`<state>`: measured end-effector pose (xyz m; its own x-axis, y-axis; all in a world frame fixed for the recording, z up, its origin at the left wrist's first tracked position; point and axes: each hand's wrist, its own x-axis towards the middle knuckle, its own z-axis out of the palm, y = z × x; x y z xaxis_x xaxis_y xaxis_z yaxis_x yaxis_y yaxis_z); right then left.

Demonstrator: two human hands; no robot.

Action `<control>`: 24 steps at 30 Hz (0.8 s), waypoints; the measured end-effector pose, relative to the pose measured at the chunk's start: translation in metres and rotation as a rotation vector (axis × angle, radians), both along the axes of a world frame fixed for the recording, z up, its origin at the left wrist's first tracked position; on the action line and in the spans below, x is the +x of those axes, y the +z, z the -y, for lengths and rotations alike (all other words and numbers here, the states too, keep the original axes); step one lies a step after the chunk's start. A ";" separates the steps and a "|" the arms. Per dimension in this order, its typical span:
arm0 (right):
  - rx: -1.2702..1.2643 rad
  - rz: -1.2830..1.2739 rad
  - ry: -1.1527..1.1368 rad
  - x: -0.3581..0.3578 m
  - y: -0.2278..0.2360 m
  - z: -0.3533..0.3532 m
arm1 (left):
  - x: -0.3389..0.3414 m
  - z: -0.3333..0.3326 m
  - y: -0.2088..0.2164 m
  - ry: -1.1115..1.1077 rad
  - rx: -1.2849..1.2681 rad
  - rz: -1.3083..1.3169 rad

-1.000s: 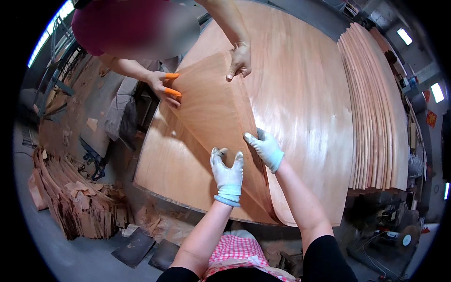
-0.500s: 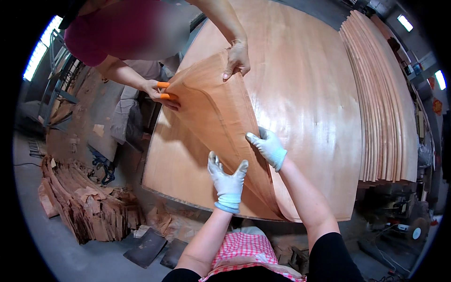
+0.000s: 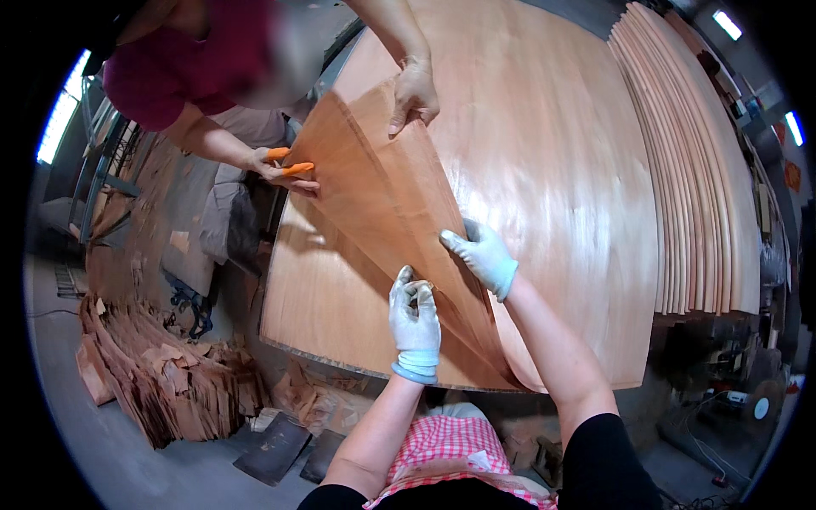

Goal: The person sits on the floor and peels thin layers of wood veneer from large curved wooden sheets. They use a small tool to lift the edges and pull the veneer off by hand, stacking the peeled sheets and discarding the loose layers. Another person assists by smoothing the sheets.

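A thin wood veneer sheet (image 3: 387, 178) is raised and folded over a broad stack of flat veneer (image 3: 552, 195). My right hand (image 3: 483, 259), in a pale work glove, grips the folded sheet's right edge, thumb on top. My left hand (image 3: 415, 319), gloved too, is at the fold's lower left edge, thumb and fingertips pinched together; what lies between them cannot be made out. Across from me, a co-worker's hand (image 3: 415, 98) holds the sheet's far corner. The co-worker's other hand (image 3: 285, 170), wearing orange finger covers, holds its left corner.
Curved veneer sheets (image 3: 680, 170) are stacked along the right side. A ragged pile of veneer offcuts (image 3: 170, 374) is on the floor at left, with dark flat plates (image 3: 272, 446) near it. At lower right stands machinery with a pale wheel (image 3: 761, 408).
My left hand has closed from spread fingers into a pinch, moving slightly up and right. The co-worker's hands have shifted a little left with the sheet. My right hand keeps its grip.
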<state>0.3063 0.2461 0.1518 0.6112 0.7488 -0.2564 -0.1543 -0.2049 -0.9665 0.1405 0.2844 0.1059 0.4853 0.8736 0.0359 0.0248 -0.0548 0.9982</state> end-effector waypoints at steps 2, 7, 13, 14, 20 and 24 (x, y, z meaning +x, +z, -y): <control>-0.022 0.014 0.011 0.000 0.007 0.000 | 0.001 0.000 0.002 -0.002 -0.204 0.068; -0.086 0.018 0.063 0.001 0.015 -0.002 | 0.000 0.000 0.003 0.011 -0.139 0.066; -0.155 0.113 0.057 0.010 0.011 -0.004 | -0.021 0.021 0.007 -0.118 0.801 -0.257; -0.113 0.134 0.060 0.015 -0.003 -0.006 | -0.031 0.029 -0.002 -0.155 0.819 -0.260; -0.081 0.299 0.044 0.028 0.040 -0.011 | -0.057 0.056 -0.082 -0.067 -1.117 -0.091; -0.035 0.920 -0.160 0.002 0.071 0.012 | -0.028 0.069 -0.070 -0.451 -1.388 0.098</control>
<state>0.3080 0.2343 0.2224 0.6801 0.6389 0.3594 0.6400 -0.2785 -0.7161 0.1120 0.2157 0.0363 0.7665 0.0109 -0.6421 0.1969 0.9477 0.2511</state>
